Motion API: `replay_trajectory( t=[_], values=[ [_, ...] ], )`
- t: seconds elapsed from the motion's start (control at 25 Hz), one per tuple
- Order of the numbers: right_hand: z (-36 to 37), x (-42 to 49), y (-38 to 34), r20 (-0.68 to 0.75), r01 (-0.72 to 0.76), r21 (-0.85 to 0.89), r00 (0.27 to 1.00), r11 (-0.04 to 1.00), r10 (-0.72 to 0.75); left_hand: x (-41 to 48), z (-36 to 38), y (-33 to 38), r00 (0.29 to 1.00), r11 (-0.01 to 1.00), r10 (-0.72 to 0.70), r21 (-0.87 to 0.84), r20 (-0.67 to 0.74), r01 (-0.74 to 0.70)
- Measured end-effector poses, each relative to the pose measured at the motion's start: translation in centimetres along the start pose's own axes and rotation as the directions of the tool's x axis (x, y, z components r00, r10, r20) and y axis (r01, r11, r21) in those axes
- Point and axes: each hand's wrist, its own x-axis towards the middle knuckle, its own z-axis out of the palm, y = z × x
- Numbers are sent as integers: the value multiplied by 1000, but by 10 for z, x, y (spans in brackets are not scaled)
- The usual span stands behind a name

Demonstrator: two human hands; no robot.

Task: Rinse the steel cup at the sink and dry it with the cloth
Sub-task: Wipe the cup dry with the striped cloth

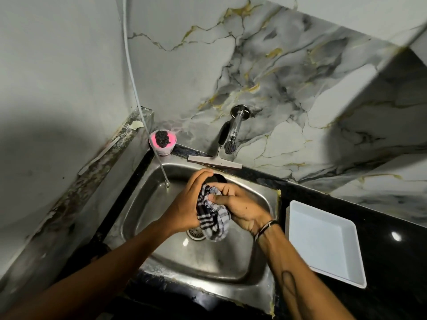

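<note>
Both hands are over the steel sink (203, 262). My left hand (184, 204) is curled around the steel cup (218, 178), of which only a dark curved edge peeks out past the fingers. My right hand (241, 205) grips a black-and-white checked cloth (215, 221) and presses it against the cup between the two hands. The cloth's loose end hangs down over the drain (196, 233). The rest of the cup is hidden by hands and cloth.
A chrome tap (233, 135) juts from the marble wall above the sink, with no water visible. A squeegee (215, 162) lies on the back rim beside a pink tub with a dark scrubber (163, 142). A thin hose (138, 98) drops into the basin. A white tray (323, 241) sits on the black counter at right.
</note>
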Motion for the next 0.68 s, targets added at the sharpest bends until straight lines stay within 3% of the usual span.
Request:
replay_trajectory(
  t=[0.04,0.12,0.2,0.24,0.36,0.48,0.56,0.68],
  values=[
    [8,1,10,-65,23,245,998,969,-7,-2,2,2,999,1000,5,-11,-46,-5],
    [26,8,21,-184,121,627,983,770,-5,-1,3,8,995,999,3,-49,-99,-8],
    [35,11,21,-321,255,806,947,534,33,3,4,11,992,998,-9,-70,-123,0],
    [33,8,20,-373,316,823,927,473,30,5,5,11,989,998,-22,-59,-149,14],
    [6,-17,19,-520,478,738,853,476,-51,4,0,4,970,995,-86,-73,-226,72],
    [-25,-47,17,-679,593,452,713,666,-174,2,-5,-3,953,992,-114,-92,-280,92],
    [-32,-55,18,-729,586,200,624,785,-281,1,-8,1,957,988,-129,-114,-260,102],
    [-21,-58,18,-672,484,-192,569,854,-474,0,-10,9,975,982,-131,-156,-177,104]
  ],
)
